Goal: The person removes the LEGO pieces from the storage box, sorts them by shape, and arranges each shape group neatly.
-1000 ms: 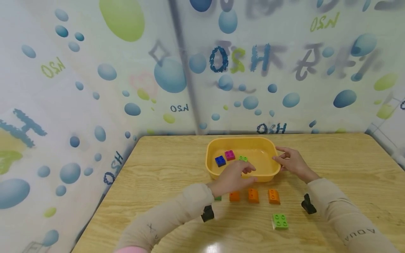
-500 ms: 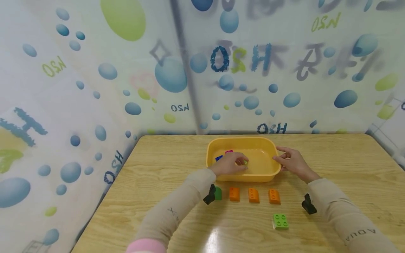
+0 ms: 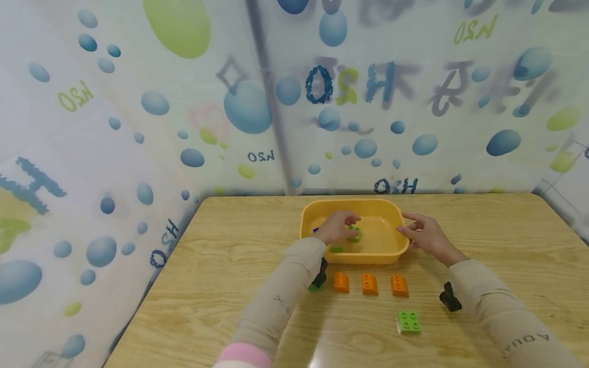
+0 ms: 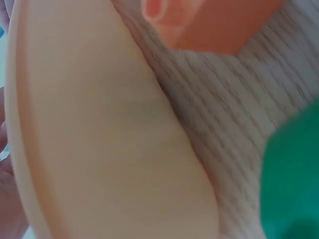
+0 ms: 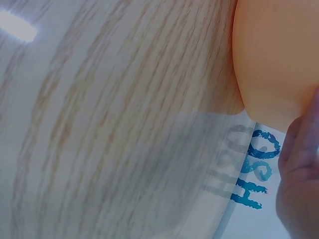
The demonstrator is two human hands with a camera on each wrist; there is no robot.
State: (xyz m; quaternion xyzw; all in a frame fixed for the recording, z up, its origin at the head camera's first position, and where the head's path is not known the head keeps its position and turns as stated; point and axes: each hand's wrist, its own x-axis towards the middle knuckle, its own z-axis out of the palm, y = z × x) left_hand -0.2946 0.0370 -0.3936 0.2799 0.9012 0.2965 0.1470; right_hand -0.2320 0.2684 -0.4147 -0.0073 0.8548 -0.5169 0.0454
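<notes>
A yellow tray (image 3: 363, 259) stands toward the back of the wooden table. My left hand (image 3: 338, 227) is inside it, thumb and fingers apart and loosely bent beside a light green toy brick (image 3: 355, 234). Below that hand a small green piece (image 3: 337, 250) shows on the tray floor, and a bit of a blue brick (image 3: 315, 230) peeks out at its left. My right hand (image 3: 425, 236) grips the tray's right end, thumb at the rim and fingers along the outside. In the left wrist view the tray wall (image 4: 109, 124) hides the left hand's fingers.
In front of the tray, three orange bricks (image 3: 369, 284) lie in a row, with a dark green brick (image 3: 316, 287) partly hidden behind the left wrist camera (image 3: 320, 273). Nearer lies a light green brick (image 3: 408, 322). A patterned wall (image 3: 349, 168) rises behind the table.
My left hand has come down into the tray and moved farther in, now covering the pink brick. The green piece below it has come into view. The right hand stays on the tray.
</notes>
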